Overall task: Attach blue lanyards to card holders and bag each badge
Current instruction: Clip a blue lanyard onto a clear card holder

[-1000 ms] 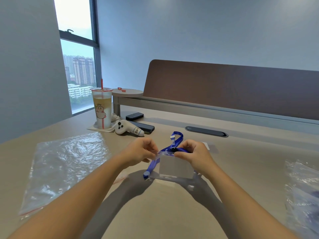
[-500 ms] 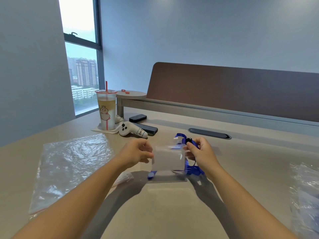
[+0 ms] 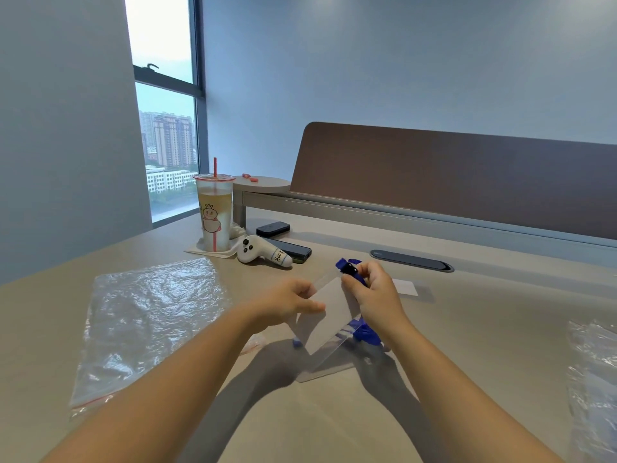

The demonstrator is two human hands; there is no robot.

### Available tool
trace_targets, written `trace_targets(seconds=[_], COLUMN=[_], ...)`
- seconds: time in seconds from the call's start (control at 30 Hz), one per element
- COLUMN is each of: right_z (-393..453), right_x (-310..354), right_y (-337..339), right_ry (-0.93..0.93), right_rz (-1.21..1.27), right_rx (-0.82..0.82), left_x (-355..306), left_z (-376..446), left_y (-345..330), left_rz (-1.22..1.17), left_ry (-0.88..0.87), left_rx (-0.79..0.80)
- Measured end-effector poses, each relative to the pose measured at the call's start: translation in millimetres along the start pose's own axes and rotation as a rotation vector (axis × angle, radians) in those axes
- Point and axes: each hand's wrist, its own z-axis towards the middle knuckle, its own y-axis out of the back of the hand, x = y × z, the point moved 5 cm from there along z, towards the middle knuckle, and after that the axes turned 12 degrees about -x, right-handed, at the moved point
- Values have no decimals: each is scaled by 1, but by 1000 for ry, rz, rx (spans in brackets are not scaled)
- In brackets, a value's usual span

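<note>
card holder (image 3: 325,315): clear, tilted, white insert | left hand (image 3: 289,300) grip: pinches its edge | right hand (image 3: 375,290) grip: pinches blue lanyard (image 3: 350,270) clip

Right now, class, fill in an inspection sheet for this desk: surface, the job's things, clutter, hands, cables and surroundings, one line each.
Surface: beige desk, with a dark oval cable port at the back.
Job's things: clear card holder held tilted above the desk; blue lanyard at its right side, black clip near the holder's top; clear bags lying left and right.
Clutter: iced drink cup with a red straw, white controller, two dark phones, a white slip.
Hands: left hand grips the holder's left edge; right hand pinches the clip.
Cables: nothing seen.
Surroundings: brown divider panel, window showing buildings, pale wall.
</note>
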Motion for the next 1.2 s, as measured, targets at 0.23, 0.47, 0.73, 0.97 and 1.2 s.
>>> trace_targets(seconds=[0.23,0.47,0.73,0.97,1.2], right_z=[10,8,4,8,2], right_x=[0,-8,-7,-3,0], right_y=[29,33,41,44,37], right_ry=[53,105,123,108,101], right_rz=[42,-126,-108,38,63], right_rx=[-91,-13,-59,-159,-163], left_x=[11,8,8,0,-12], left_z=[2,5,9,7,3], left_y=[12,19,2,-12,-21], left_rz=[-96,-167,-249,-369,-387], left_ry=[56,62,105,117,50], left_rx=[-86,-179,-169,-110,-113])
